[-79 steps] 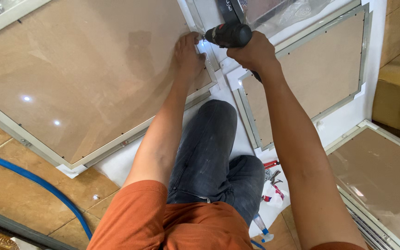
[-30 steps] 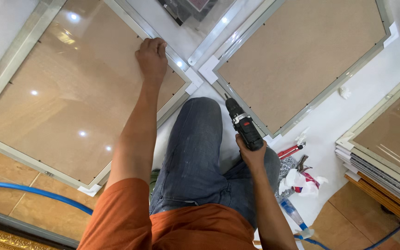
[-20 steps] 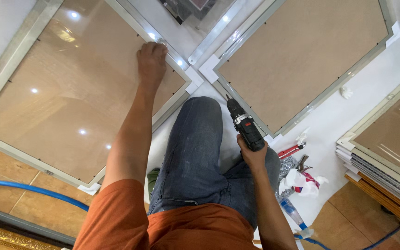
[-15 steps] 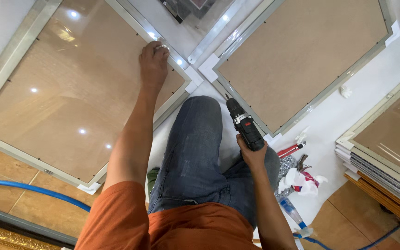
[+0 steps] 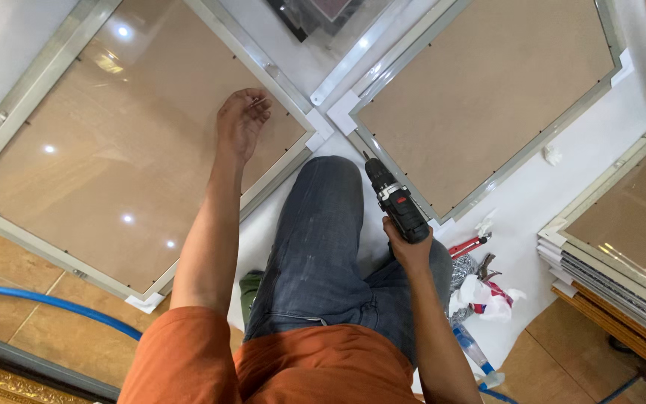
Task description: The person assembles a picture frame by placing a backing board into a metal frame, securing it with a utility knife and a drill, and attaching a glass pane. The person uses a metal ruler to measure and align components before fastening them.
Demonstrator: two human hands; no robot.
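1. Framed panels are laid face-down on white sheeting on the floor, with the large frame (image 5: 125, 142) on the left, a second frame (image 5: 480, 97) on the right and a stack of frames (image 5: 614, 254) at the far right edge.
2. A cordless drill (image 5: 396, 203) is gripped in the right hand (image 5: 410, 251), fingers wrapped round the handle, its bit pointed up toward the gap between the two frames, above the bent knee in grey jeans (image 5: 330, 247).
3. The left hand (image 5: 242, 123) is held just above the brown backing of the large frame near its right rail, fingers loosely curled; a thin small item seems to be pinched at the fingertips, though what it is cannot be told.
4. Red-handled pliers (image 5: 466, 245) and crumpled plastic (image 5: 480, 292) are seen on the sheeting to the right of the knee, and a blue hose (image 5: 46, 303) runs across the tiles at the near left.
5. For the fastening to go well, the small piece should be seated squarely on the rail before the drill is brought over, and the bit kept upright so the backing is not scored.
6. Compared with half a second ago, the left hand has been drawn back from the frame's corner toward the body and lifted off the rail; the drill is held much as it was.
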